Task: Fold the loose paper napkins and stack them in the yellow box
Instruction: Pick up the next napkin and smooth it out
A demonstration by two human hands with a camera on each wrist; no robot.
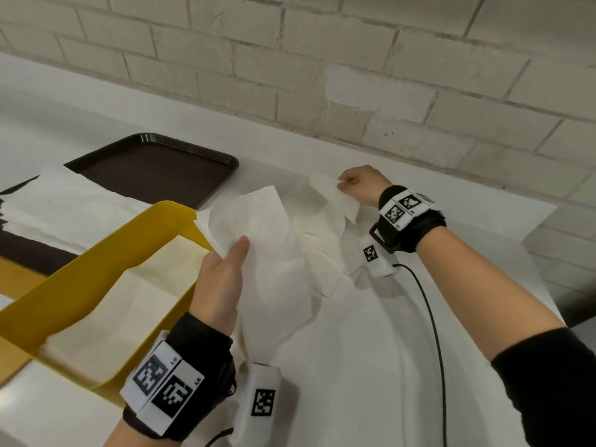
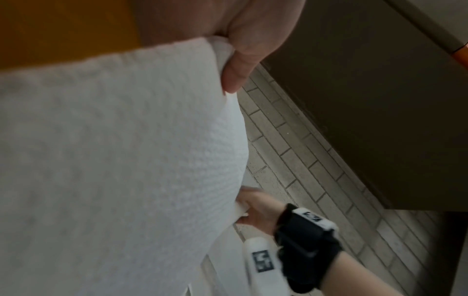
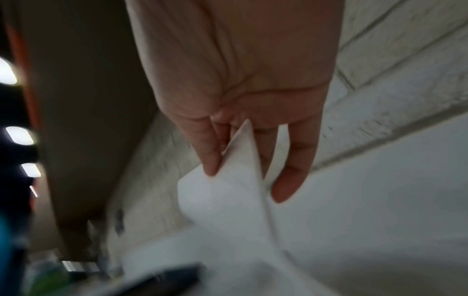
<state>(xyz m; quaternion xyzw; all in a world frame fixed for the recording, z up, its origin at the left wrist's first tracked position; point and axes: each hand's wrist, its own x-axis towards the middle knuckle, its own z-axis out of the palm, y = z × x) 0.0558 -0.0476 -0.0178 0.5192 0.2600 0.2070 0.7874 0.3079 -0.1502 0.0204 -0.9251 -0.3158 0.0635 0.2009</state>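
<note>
We're holding a napkin (image 1: 271,240) up over the white counter (image 1: 387,350), just right of the box (image 1: 96,279), its near corner hanging down toward the counter's front. Our left hand (image 1: 222,279) is pinching the napkin's left edge, thumb on top and fingers curled under, right beside the box's far right corner; in the left wrist view the thumb (image 2: 243,60) is pressing the paper's rim. Our right hand (image 1: 361,183) is reaching far toward the brick wall (image 1: 354,59), nipping the corner of a second sheet (image 1: 335,195) between thumb and fingertips; the right wrist view is showing that corner pinched tight in the fingers (image 3: 210,152). Whether this sheet is joined to the one in our left hand, we cannot tell. More loose napkins (image 1: 322,253) are lying overlapped on the counter between our two hands. The box is sitting at the counter's left, with pale sheets lying flat inside it. Behind it the tray (image 1: 161,169) is carrying a stack of napkins (image 1: 58,204) spilling over its near side. A black cable (image 1: 432,317) is trailing across the open stretch of counter on the right.
</note>
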